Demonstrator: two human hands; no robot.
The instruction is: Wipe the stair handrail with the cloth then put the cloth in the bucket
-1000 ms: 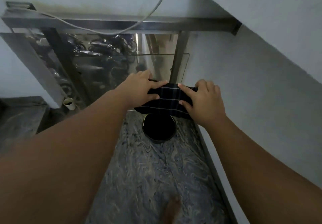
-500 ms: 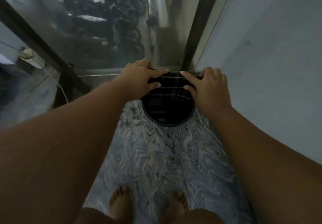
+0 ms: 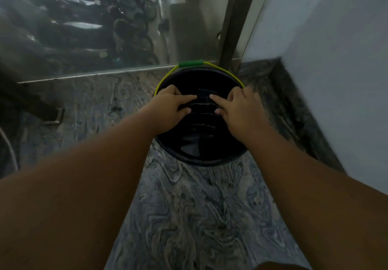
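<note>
A black bucket with a thin yellow handle and green grip stands on the marbled floor near the wall corner. Over its mouth I hold a dark cloth with pale stripes, stretched between both hands. My left hand grips the cloth's left edge and my right hand grips its right edge. The cloth hangs inside the bucket's rim; its lower part blends into the dark interior. The handrail is out of view.
A glass balustrade panel and a metal post stand just behind the bucket. A grey wall closes the right side. A dark bracket sits on the floor at left. Marbled floor extends toward me.
Both hands have lowered the cloth from above the bucket down into its mouth. My view has tipped downward and closer, so the handrail has left the frame.
</note>
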